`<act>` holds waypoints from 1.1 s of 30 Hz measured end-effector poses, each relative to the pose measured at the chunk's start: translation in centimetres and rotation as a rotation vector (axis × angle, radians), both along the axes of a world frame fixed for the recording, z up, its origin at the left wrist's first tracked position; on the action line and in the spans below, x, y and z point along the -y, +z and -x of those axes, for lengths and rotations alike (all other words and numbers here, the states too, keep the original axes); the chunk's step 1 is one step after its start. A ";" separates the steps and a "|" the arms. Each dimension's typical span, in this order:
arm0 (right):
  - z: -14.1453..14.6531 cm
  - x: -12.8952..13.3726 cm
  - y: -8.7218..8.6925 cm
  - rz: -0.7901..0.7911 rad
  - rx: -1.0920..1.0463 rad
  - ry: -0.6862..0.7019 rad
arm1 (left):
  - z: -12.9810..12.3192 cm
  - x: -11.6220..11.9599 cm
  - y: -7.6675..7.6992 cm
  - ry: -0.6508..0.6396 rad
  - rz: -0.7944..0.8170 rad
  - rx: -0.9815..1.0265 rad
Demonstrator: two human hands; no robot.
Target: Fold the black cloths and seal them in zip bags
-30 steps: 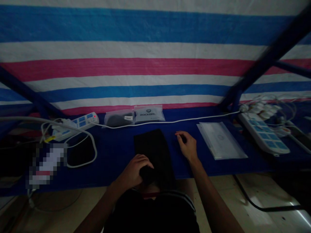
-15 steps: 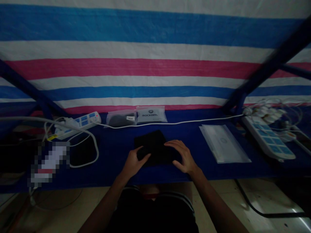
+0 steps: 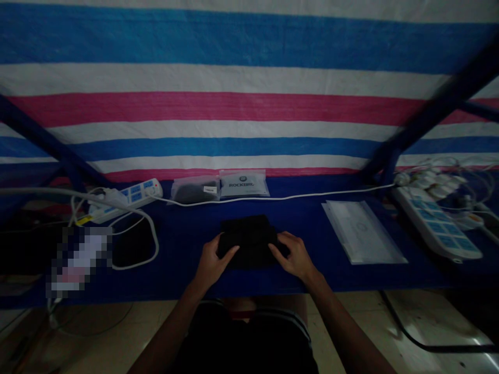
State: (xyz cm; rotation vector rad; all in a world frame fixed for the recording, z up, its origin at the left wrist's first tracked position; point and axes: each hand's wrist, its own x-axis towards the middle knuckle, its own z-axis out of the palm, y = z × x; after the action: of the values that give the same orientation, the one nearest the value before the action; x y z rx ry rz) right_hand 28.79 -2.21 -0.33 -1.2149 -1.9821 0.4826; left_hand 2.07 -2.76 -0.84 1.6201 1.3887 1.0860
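Note:
A folded black cloth item (image 3: 247,241) lies on the dark blue surface in front of me; its exact kind does not show. My left hand (image 3: 212,259) grips its left edge, the thumb on top and the fingers tucked behind and under. At the opposite edge my right hand (image 3: 294,254) pinches the same cloth, thumb over it, fingertips partly hidden. Off to the right lies a clear plastic zip bag (image 3: 364,234). Behind the cloth are a printed bag (image 3: 244,184) reading "ROCKBRO" and a frosted bag (image 3: 196,190) with something dark inside and a white label.
A white cable (image 3: 280,198) runs across the back. Power strips stand at left (image 3: 128,196) and right (image 3: 438,223), with tangled plugs. A dark object (image 3: 134,244) and a blurred-out patch are at left. Blue frame bars slope before a striped sheet (image 3: 234,109).
My right hand has closed onto the cloth's right edge, where it was hovering open. The cloth's far part now lies folded in a squarer shape. My left hand keeps its hold.

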 end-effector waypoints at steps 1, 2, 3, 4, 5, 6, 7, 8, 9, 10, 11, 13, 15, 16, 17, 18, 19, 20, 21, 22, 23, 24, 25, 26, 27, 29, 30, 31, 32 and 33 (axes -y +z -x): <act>0.0 0.0 0.0 -0.003 0.008 -0.013 | 0.0 0.1 -0.1 0.007 -0.012 0.012; -0.1 0.1 -0.1 -0.014 0.015 -0.021 | 0.1 0.2 -0.1 0.011 -0.023 0.022; -0.1 0.1 -0.1 -0.030 0.023 -0.027 | 0.1 0.3 0.0 0.012 -0.033 0.026; -0.1 0.1 -0.1 -0.050 0.026 -0.032 | 0.0 0.4 0.2 0.012 -0.041 0.024; -0.1 0.1 -0.1 -0.070 0.023 -0.039 | 0.0 0.5 0.4 0.013 -0.048 0.017; -0.1 0.1 -0.1 -0.086 0.015 -0.046 | -0.1 0.5 0.7 0.014 -0.053 0.006; -0.1 0.1 -0.1 -0.094 0.007 -0.057 | -0.1 0.5 1.0 0.012 -0.058 -0.008; -0.1 0.1 -0.1 -0.095 0.002 -0.072 | -0.2 0.5 1.2 0.007 -0.064 -0.022; -0.1 0.0 -0.2 -0.088 0.005 -0.092 | -0.3 0.4 1.4 0.000 -0.070 -0.035; -0.1 0.0 -0.2 -0.077 0.016 -0.114 | -0.3 0.4 1.5 -0.008 -0.078 -0.046; -0.1 0.0 -0.2 -0.066 0.031 -0.136 | -0.4 0.4 1.6 -0.012 -0.086 -0.055; -0.1 0.0 -0.2 -0.054 0.052 -0.171 | -0.5 0.3 1.6 -0.008 -0.096 -0.058; -0.1 0.0 -0.1 -0.054 0.052 -0.189 | -0.5 0.3 1.5 0.021 -0.096 -0.049; -0.1 0.1 -0.1 -0.055 0.048 -0.192 | -0.5 0.3 1.4 0.038 -0.093 -0.043; -0.1 0.1 0.0 -0.055 0.045 -0.195 | -0.5 0.3 1.2 0.054 -0.088 -0.039; -0.1 0.1 0.1 -0.056 0.042 -0.197 | -0.5 0.3 1.1 0.069 -0.082 -0.036; -0.2 0.1 0.1 -0.059 0.039 -0.200 | -0.5 0.3 1.0 0.081 -0.074 -0.034; -0.2 0.2 0.1 -0.063 0.036 -0.202 | -0.5 0.3 0.9 0.090 -0.063 -0.030; -0.2 0.2 0.2 -0.068 0.034 -0.205 | -0.5 0.3 0.8 0.098 -0.052 -0.023; -0.2 0.2 0.2 -0.072 0.031 -0.207 | -0.5 0.3 0.8 0.106 -0.043 -0.013; -0.2 0.2 0.2 -0.074 0.026 -0.211 | -0.5 0.3 0.8 0.112 -0.038 -0.001; -0.2 0.1 0.2 -0.073 0.019 -0.214 | -0.6 0.3 0.8 0.113 -0.037 0.008; -0.2 0.1 0.2 -0.067 0.010 -0.215 | -0.6 0.3 0.7 0.113 -0.042 0.012; -0.2 0.0 0.2 -0.058 -0.002 -0.213 | -0.6 0.3 0.7 0.110 -0.051 0.011; -0.1 0.0 0.2 -0.044 -0.019 -0.209 | -0.6 0.3 0.7 0.106 -0.066 0.007; -0.1 -0.2 0.1 0.004 -0.071 -0.196 | -0.6 0.2 0.6 0.098 -0.105 0.001; -0.1 -0.3 0.0 0.029 -0.106 -0.191 | -0.5 0.1 0.6 0.095 -0.127 0.001; -0.1 -0.4 -0.1 0.051 -0.145 -0.189 | -0.5 0.0 0.6 0.085 -0.147 -0.003; -0.1 -0.4 -0.2 0.066 -0.177 -0.189 | -0.5 0.0 0.7 0.068 -0.162 -0.013; -0.1 -0.5 -0.2 0.073 -0.193 -0.185 | -0.5 0.0 0.8 0.050 -0.171 -0.027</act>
State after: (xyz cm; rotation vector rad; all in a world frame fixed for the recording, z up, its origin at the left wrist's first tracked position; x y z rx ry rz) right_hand 28.92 -1.70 -0.54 -1.3299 -1.6852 0.5602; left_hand 2.53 -2.76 -0.09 1.7349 1.3926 1.2453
